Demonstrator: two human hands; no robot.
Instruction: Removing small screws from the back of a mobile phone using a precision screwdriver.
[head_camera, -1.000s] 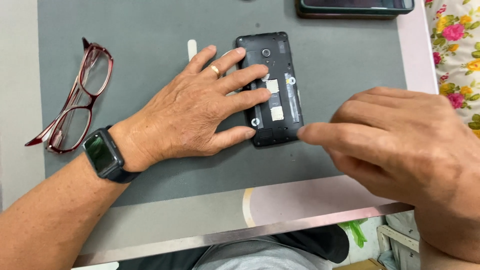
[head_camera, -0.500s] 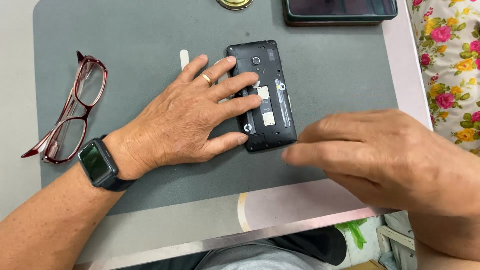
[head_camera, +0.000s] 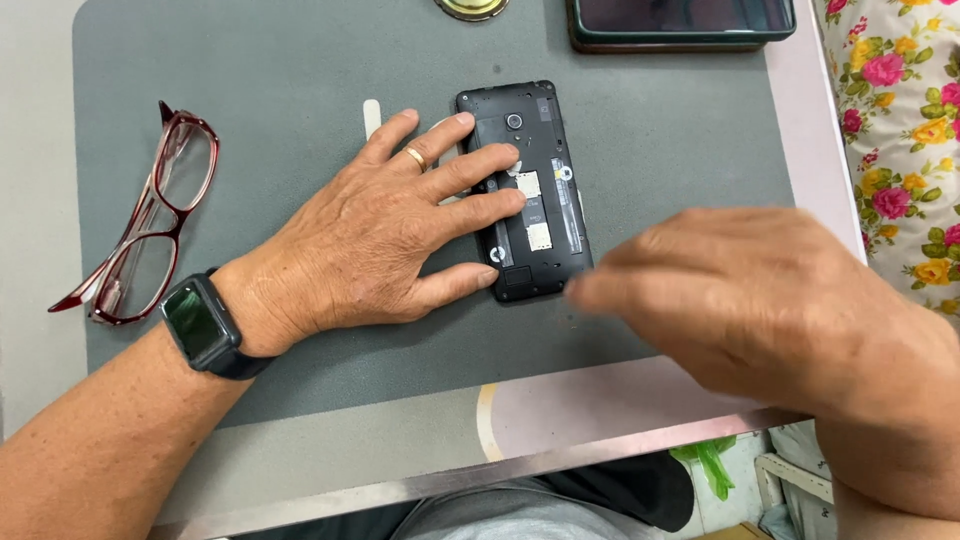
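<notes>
We're looking down at a pale table (head_camera: 350, 455), and nearly all of it is covered by a grey work mat (head_camera: 650, 130) with rounded corners. Over by the table's right edge hangs a flowered cloth (head_camera: 900, 120), yellow and pink blooms on white.

Next in size, our right hand (head_camera: 760, 300) hovers over the mat's right front corner, blurred, fingers bunched and pointing left toward the phone; we can't tell whether it pinches anything. Our left hand (head_camera: 385, 235) lies flat and open on the middle of the mat, fingers spread, fingertips (head_camera: 510, 152) pressing on the left half of the phone (head_camera: 530, 190). A gold ring (head_camera: 415, 157) sits on one finger, and a dark smartwatch (head_camera: 200, 322) wraps the wrist.

The phone itself is black, back cover off, lying lengthwise toward the far edge, just right of the mat's centre; we see its camera lens up top and small pale card slots in the middle.

Along the mat's left edge rests a pair of dark red glasses (head_camera: 150, 235), arms folded. At the far edge, right of centre, a second dark device (head_camera: 680, 22) lies half out of view, with a brass-coloured round thing (head_camera: 470, 8) just beside it. A small white stick (head_camera: 372, 115) peeks out above our left fingers.
</notes>
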